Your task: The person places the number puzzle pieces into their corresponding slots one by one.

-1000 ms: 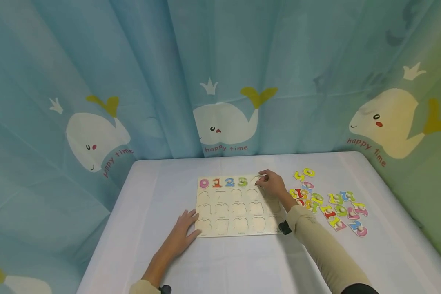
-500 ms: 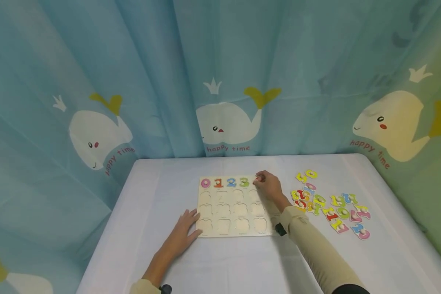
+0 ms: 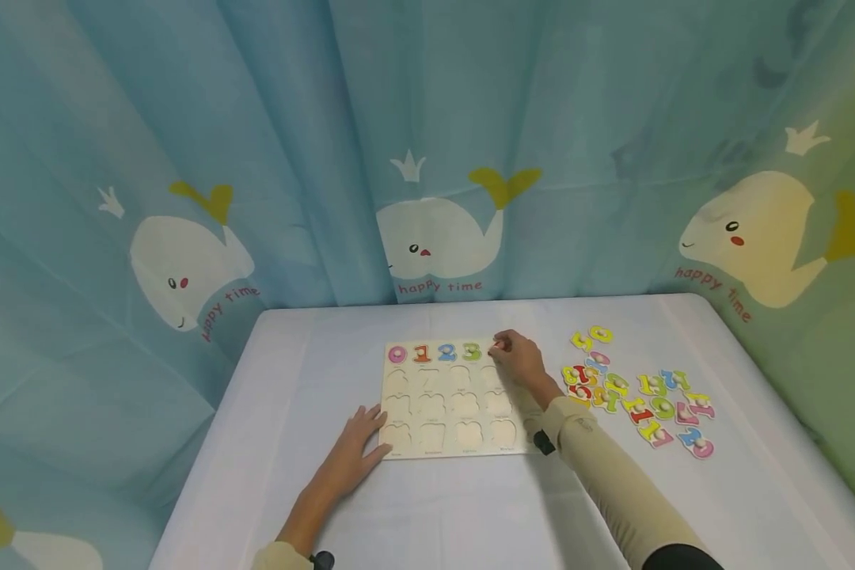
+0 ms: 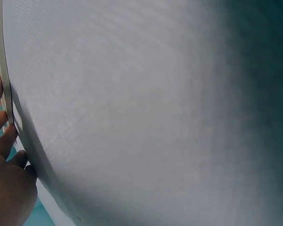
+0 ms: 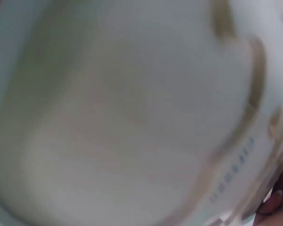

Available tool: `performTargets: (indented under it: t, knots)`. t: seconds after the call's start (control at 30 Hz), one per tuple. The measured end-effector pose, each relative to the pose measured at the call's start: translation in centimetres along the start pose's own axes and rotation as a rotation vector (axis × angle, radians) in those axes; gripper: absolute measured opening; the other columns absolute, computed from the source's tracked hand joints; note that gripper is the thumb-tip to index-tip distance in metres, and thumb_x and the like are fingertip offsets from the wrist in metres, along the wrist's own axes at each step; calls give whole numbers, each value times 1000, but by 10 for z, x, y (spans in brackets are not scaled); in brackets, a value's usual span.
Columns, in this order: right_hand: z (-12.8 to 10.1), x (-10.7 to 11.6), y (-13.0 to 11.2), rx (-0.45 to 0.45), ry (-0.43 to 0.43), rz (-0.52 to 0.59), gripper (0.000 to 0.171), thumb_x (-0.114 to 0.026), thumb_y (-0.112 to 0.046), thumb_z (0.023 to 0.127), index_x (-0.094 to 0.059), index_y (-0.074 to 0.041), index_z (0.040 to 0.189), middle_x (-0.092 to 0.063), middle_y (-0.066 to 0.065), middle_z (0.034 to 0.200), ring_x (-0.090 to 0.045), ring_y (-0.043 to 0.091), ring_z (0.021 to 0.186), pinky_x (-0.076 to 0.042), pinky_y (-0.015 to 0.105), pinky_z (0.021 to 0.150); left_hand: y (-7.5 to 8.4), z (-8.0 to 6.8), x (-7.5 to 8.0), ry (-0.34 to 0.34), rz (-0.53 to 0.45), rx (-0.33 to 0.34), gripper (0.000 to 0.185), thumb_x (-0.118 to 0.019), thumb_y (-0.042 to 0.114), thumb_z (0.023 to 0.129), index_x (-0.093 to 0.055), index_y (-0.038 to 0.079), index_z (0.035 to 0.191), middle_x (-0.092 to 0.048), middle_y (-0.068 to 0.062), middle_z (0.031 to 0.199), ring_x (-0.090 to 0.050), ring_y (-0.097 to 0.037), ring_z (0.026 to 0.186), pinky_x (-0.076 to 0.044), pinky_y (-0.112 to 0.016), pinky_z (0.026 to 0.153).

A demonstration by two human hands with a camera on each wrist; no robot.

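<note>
Curled fingers of the right hand (image 3: 518, 361) pinch a small number piece (image 3: 499, 345) (only a reddish sliver shows) at the far right end of the top row of the pale wooden number puzzle board (image 3: 453, 402). Beside it in that row sit a pink 0 (image 3: 397, 355), an orange-red 1 (image 3: 421, 353), a blue 2 (image 3: 446, 352) and a green 3 (image 3: 472, 351); the three rows below are bare recesses. The left hand (image 3: 354, 454) lies flat with fingers spread and relaxed, fingertips on the board's near left corner; the left wrist view shows those fingers (image 4: 1, 123) against the board's thin edge. The board lies near the middle of the counter (image 3: 292, 372), under a white cloth. Loose coloured wooden numbers (image 3: 637, 393) are scattered right of the board, apart from it. A blue whale-print curtain (image 3: 427, 158) hangs behind.
</note>
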State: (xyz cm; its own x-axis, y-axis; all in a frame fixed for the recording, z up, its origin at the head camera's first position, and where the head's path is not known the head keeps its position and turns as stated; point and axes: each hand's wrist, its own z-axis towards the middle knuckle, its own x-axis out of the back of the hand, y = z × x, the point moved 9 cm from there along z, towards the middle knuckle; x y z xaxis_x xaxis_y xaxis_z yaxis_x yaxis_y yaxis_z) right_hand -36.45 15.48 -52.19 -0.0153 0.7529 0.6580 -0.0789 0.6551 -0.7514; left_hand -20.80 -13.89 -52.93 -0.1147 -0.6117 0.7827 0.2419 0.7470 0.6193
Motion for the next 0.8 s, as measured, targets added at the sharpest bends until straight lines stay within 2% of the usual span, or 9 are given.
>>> performTargets:
  t: [0.1, 0.2, 0.37, 0.57, 0.7, 0.8]
  knots:
    - [2, -1, 6, -37, -40, 48, 31, -58, -20, 94, -59, 1, 116, -66, 13, 98, -60, 28, 90, -48, 41, 78, -1, -1, -1, -1, -4, 3, 52, -64, 22, 90, -49, -3, 133, -41, -16, 143, -23, -38, 136, -17, -50, 111]
    - [1, 3, 11, -56, -55, 49, 32, -53, -21, 97, -58, 2, 120, -64, 16, 103, -59, 29, 93, -50, 40, 76, 0, -2, -3, -13, -6, 1, 53, -64, 22, 90, -49, -3, 134, -41, -17, 143, -23, -39, 136, -17, -51, 110]
    - [-1, 25, 17, -32, 9, 35, 31, -51, -21, 98, -58, 1, 118, -62, 15, 96, -56, 26, 83, -47, 36, 68, 0, -2, -4, -5, -2, 4, 53, -64, 24, 90, -49, -1, 134, -40, -15, 144, -23, -37, 137, -18, -50, 111]
    - [-2, 59, 38, -31, 100, -14, 28, -55, -17, 96, -59, 3, 115, -60, 14, 88, -50, 21, 68, -42, 29, 55, 3, -3, -1, 35, 13, -53, 53, -63, 23, 90, -50, -5, 132, -42, -19, 141, -27, -41, 134, -21, -52, 109]
    - [0, 80, 54, -69, 148, -47, 30, -56, -15, 94, -58, 6, 116, -57, 17, 91, -52, 26, 76, -42, 31, 59, 2, -3, 0, 19, 19, -27, 53, -62, 25, 91, -49, -4, 133, -41, -17, 142, -25, -39, 135, -20, -51, 109]
    - [0, 93, 64, -121, 155, -38, 33, -55, -13, 94, -55, 7, 120, -53, 23, 102, -52, 34, 90, -47, 39, 70, 2, -3, 1, 6, 12, -2, 53, -63, 24, 90, -49, -3, 134, -41, -16, 143, -24, -39, 136, -20, -52, 109]
